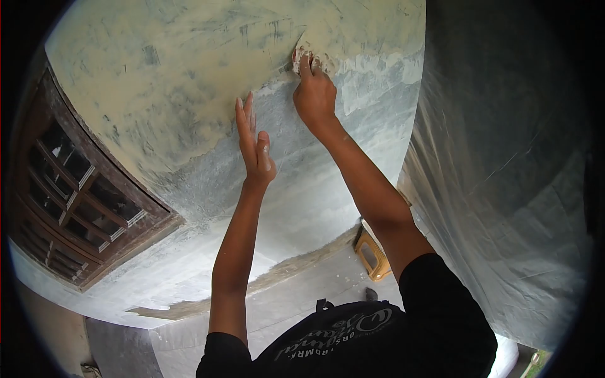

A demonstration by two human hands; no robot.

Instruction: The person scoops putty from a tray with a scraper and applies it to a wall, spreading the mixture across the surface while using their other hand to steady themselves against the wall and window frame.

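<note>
My right hand [315, 94] is raised to the wall at the upper middle, its fingers closed on a putty-covered scraper [301, 58] whose blade lies against the surface. Wet, pale putty [324, 62] clings around the fingers and the tool. Lower and to the left, my left hand [255, 142] is held up by the wall with its fingers stretched out and nothing in it; white smears mark its fingers. The wall [189, 82] has a yellowish, streaked coat above and a grey-white surface below.
A brown wooden window frame [107, 220] with dark panes is at the left. Translucent plastic sheeting [498, 189] hangs down the right side. A yellow-brown stool [373, 255] stands on the grey floor [315, 277] near the wall's base.
</note>
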